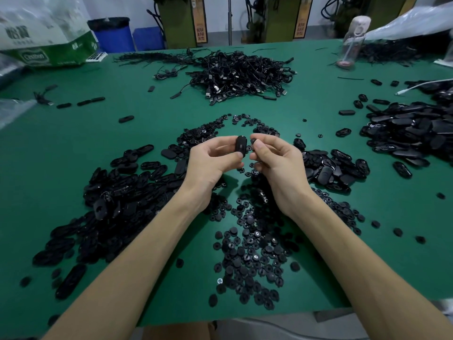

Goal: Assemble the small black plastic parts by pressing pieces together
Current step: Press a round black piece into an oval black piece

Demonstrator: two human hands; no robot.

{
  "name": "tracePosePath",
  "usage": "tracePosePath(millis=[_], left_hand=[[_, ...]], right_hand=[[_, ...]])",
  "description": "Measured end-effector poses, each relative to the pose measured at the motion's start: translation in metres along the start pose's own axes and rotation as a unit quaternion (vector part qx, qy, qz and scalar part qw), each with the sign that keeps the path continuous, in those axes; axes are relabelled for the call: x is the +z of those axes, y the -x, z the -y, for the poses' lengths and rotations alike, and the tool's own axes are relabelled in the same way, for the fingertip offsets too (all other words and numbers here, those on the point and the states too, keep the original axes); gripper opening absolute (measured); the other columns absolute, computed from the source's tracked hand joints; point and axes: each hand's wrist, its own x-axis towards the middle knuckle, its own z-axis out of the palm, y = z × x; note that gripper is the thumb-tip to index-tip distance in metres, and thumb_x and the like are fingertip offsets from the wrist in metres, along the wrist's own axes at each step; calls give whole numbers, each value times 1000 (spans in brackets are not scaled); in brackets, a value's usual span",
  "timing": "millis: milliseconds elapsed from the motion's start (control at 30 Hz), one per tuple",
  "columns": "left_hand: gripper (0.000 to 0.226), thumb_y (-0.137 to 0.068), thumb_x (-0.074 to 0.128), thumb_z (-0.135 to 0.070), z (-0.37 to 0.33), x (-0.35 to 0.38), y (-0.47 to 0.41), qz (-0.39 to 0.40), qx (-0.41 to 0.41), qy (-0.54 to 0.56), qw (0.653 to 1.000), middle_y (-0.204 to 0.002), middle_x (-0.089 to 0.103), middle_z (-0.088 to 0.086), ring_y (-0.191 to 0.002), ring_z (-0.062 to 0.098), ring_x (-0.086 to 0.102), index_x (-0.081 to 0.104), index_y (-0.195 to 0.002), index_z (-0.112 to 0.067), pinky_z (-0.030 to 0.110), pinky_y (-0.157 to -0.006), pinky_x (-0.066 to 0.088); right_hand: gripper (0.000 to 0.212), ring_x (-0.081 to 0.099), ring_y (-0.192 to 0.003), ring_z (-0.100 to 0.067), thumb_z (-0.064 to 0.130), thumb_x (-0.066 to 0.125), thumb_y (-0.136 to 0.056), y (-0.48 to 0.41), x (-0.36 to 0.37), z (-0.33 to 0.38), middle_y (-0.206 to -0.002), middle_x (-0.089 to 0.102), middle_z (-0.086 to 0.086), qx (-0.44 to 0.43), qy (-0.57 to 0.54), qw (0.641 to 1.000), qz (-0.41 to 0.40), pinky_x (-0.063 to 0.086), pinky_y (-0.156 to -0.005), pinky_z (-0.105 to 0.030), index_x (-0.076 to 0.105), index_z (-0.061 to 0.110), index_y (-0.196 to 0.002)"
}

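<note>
My left hand (210, 160) grips a black oval shell (240, 144) upright between thumb and fingers, above the middle of the green table (73, 143). My right hand (274, 158) pinches a small round black button piece (253, 141) right beside the shell, a narrow gap apart. Below my hands lies a spread of small round black pieces (250, 253). A heap of black oval shells (117, 192) lies to the left, under my left forearm.
A pile of black cables with USB plugs (240, 74) sits at the far middle. More oval shells are heaped at the right (411, 131) and centre right (335, 168). A clear bottle (351, 42) stands far right, a green-and-white carton (49, 52) far left.
</note>
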Motion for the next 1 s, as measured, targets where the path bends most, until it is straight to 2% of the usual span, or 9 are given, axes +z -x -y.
tracePosePath(millis=[200,333,533,633,733,867,1000], left_hand=[[29,-87,74,8,-1,-1,-4,-18,-27,114,993,-103,78,6,-94,13,73,81,-105,-14,24,-81,59],[29,-89,74,4,-2,-3,-5,-22,-19,122,992,-105,78,3,-95,10,72,80,-108,-18,23,-80,58],[21,-90,75,-1,-3,-2,-3,-39,-20,121,992,-95,78,7,-91,17,74,82,-98,-19,24,-77,58],[20,-91,75,-5,-4,-2,-1,-14,-9,75,997,-102,79,6,-96,18,74,82,-103,-20,23,-77,57],[23,-91,75,-7,-1,0,0,-12,11,10,1000,-106,79,1,-99,17,72,81,-105,-25,25,-77,55],[26,-92,74,-5,1,1,-2,-18,20,-30,999,-102,79,-4,-92,8,70,80,-112,-22,22,-73,53],[28,-92,73,-3,2,0,-2,-20,30,-53,998,-92,77,-14,-83,-2,66,80,-112,-21,19,-70,52]], right_hand=[[11,64,-78,-10,10,67,-99,0,1,0,-85,73,7,-3,-27,999,19,49,-75,-29,74,16,-105],[11,63,-78,-11,10,68,-98,0,0,3,-88,73,5,8,-48,998,25,48,-76,-29,74,14,-107],[22,59,-84,-13,11,64,-101,1,-3,2,-90,70,4,-12,-11,999,51,47,-76,-28,78,18,-116],[17,61,-81,-12,9,66,-99,2,0,1,-88,73,2,-19,-3,999,31,47,-72,-28,78,17,-107],[12,69,-82,-13,9,71,-95,1,-1,1,-95,79,-2,-29,6,1000,5,49,-71,-27,75,16,-104],[10,74,-84,-13,9,75,-92,0,-1,-1,-95,80,-2,-70,38,997,-17,52,-69,-19,72,12,-102],[7,67,-79,-3,9,77,-91,0,-2,-1,-84,75,9,-97,85,991,-36,50,-74,-14,77,12,-97]])
